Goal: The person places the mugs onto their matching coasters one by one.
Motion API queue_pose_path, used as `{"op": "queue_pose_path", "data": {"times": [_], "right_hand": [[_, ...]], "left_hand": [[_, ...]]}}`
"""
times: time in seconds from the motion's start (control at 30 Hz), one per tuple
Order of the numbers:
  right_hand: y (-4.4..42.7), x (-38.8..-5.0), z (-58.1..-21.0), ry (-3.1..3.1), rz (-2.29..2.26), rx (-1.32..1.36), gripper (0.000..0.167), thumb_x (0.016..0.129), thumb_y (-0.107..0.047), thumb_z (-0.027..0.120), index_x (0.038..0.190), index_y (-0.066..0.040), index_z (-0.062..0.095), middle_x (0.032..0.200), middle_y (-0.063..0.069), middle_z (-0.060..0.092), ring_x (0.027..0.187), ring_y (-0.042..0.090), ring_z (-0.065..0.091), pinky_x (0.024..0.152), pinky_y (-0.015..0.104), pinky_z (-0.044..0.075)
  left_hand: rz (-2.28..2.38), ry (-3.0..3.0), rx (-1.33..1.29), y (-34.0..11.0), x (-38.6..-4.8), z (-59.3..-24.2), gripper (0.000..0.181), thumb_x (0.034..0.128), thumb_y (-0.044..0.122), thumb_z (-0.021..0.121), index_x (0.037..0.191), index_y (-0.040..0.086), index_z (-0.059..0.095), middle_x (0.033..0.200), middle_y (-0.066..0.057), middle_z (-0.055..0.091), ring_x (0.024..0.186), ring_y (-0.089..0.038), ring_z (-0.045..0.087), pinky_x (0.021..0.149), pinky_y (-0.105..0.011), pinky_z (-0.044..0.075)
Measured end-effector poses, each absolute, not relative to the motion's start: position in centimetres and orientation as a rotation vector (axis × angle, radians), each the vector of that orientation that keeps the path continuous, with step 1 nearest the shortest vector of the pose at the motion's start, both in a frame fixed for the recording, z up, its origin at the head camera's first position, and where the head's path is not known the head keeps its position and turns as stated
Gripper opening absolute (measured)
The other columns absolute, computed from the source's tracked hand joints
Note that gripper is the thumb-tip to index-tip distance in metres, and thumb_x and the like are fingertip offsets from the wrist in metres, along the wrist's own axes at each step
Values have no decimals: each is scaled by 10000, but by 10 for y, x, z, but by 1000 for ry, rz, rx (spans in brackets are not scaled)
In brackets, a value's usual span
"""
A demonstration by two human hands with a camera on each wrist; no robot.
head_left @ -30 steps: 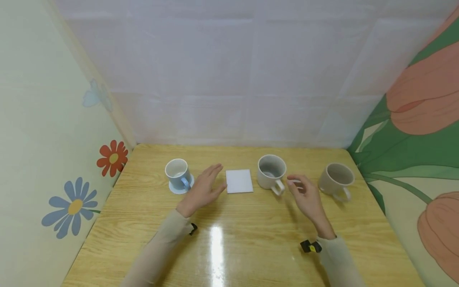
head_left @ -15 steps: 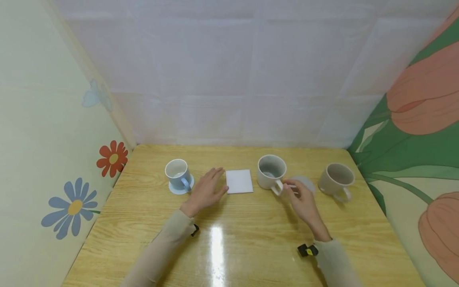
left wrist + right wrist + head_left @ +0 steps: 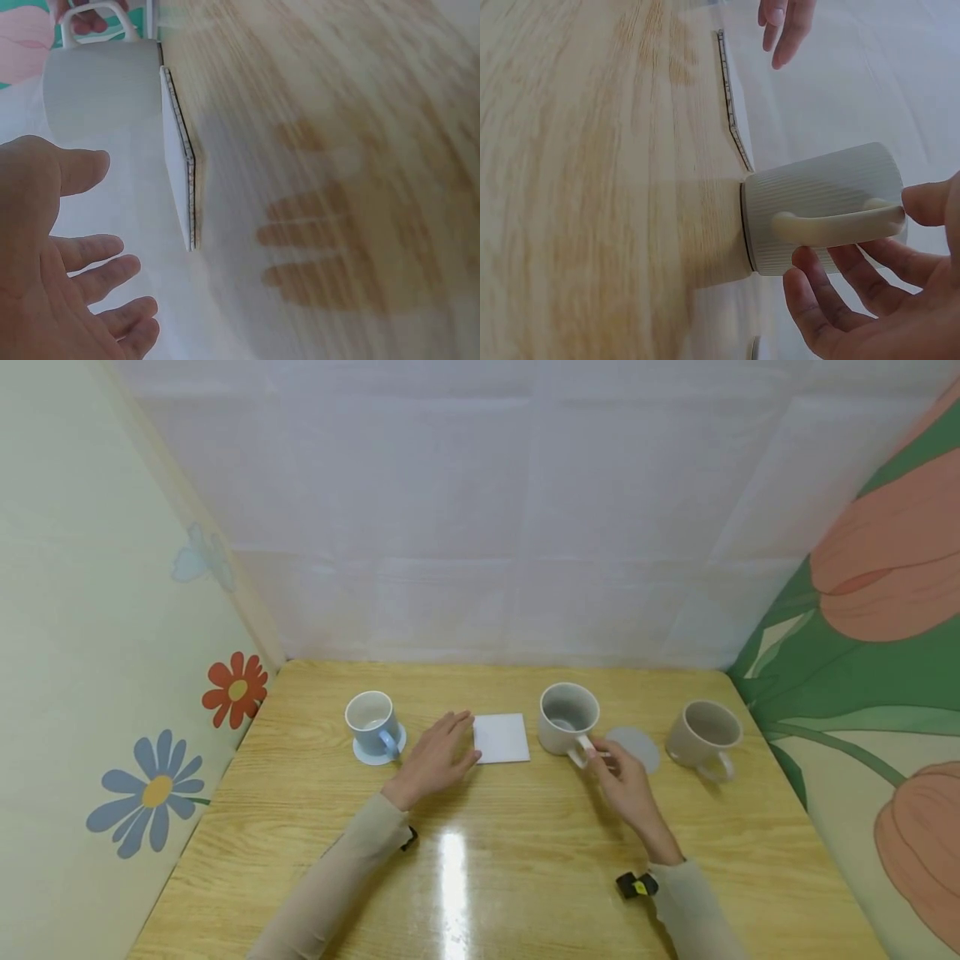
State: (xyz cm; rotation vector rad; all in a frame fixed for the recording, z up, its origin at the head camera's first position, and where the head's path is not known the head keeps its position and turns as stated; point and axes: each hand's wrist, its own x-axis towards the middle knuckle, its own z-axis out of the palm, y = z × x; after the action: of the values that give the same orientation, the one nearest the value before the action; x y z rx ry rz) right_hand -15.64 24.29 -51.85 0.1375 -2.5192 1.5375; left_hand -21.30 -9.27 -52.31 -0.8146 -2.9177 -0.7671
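Note:
My right hand (image 3: 626, 787) is at the handle of the middle grey-white mug (image 3: 558, 735). In the right wrist view, thumb and fingers of that hand (image 3: 900, 300) lie around the mug's handle (image 3: 840, 227), touching it. The mug (image 3: 817, 187) stands upright. My left hand (image 3: 432, 762) hovers with fingers extended just left of the square white coaster (image 3: 501, 738); in the left wrist view the hand (image 3: 67, 262) holds nothing, and the coaster (image 3: 178, 161) lies beyond the fingers.
A blue and white mug (image 3: 372, 727) stands on a round pale coaster (image 3: 365, 758) at the left. Right of the middle mug lies a round grey coaster (image 3: 637, 748), and farther right stands a beige mug (image 3: 696, 739). White cloth (image 3: 480, 527) hangs behind the table.
My right hand has moved left onto the middle mug's handle, uncovering the round grey coaster. My left hand has shifted slightly right, closer to the square coaster.

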Motion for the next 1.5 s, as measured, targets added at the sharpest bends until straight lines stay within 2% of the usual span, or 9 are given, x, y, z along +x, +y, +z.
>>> {"op": "queue_pose_path", "data": {"times": [0.2, 0.37, 0.47, 0.67, 0.83, 1.1, 1.3, 1.5], "right_hand": [[244, -158, -520, -2534, 1531, 124, 294, 1102, -110, 589, 1286, 98, 686, 1190, 295, 722, 989, 322, 740, 767, 215, 602], [245, -158, -521, -2527, 1550, 114, 274, 1111, -128, 577, 1221, 72, 727, 1050, 246, 738, 864, 170, 681, 705, 196, 542], [245, -157, -521, -2524, 1576, 122, 283, 1125, -150, 557, 1158, 55, 749, 1030, 222, 743, 878, 131, 655, 739, 201, 537], [244, -156, -520, -2536, 1659, 120, 350, 1149, -201, 508, 1128, 43, 758, 1115, 222, 760, 977, 73, 668, 877, 282, 603], [244, -156, -522, -2510, 1727, 127, 369, 1153, -186, 493, 1126, 82, 745, 1123, 266, 752, 968, 65, 692, 891, 291, 624], [242, -155, -518, -2437, 1958, 41, 397, 1153, -175, 490, 1122, 171, 683, 1126, 311, 723, 944, 135, 734, 872, 280, 652], [241, -156, -514, -2465, 1978, 8, 438, 1151, -240, 512, 1130, 166, 678, 1139, 274, 708, 1009, 165, 748, 936, 309, 649], [240, -157, -512, -2491, 1948, -50, 458, 1140, -280, 541, 1128, 146, 707, 1159, 286, 713, 995, 193, 767, 923, 304, 651]], "left_hand": [[-751, -2933, -828, -90, -215, -527, 678, 1078, 360, 637, 1605, -9, 421, 1675, -210, 418, 1569, -454, 357, 1299, -585, 310], [-739, -2953, -833, -88, -217, -528, 703, 1076, 364, 637, 1620, -12, 398, 1694, -206, 391, 1580, -441, 344, 1310, -569, 296], [-729, -2972, -833, -86, -218, -528, 718, 1076, 360, 634, 1631, -18, 379, 1708, -200, 370, 1588, -435, 332, 1310, -563, 298], [-716, -3021, -845, -84, -219, -529, 729, 1086, 369, 611, 1651, -7, 345, 1734, -175, 329, 1614, -411, 286, 1320, -554, 281], [-706, -3051, -848, -83, -220, -531, 742, 1090, 383, 594, 1658, -10, 323, 1740, -182, 306, 1621, -412, 267, 1326, -547, 268], [-687, -3068, -866, -82, -220, -534, 720, 1095, 360, 587, 1648, -27, 336, 1734, -195, 304, 1607, -446, 281, 1318, -565, 282], [-681, -3099, -865, -82, -221, -536, 707, 1109, 356, 558, 1654, -24, 318, 1747, -191, 269, 1617, -445, 251, 1326, -562, 263], [-608, -3142, -867, -80, -223, -537, 690, 1128, 350, 510, 1667, -17, 283, 1761, -173, 229, 1632, -426, 215, 1341, -531, 234]]}}
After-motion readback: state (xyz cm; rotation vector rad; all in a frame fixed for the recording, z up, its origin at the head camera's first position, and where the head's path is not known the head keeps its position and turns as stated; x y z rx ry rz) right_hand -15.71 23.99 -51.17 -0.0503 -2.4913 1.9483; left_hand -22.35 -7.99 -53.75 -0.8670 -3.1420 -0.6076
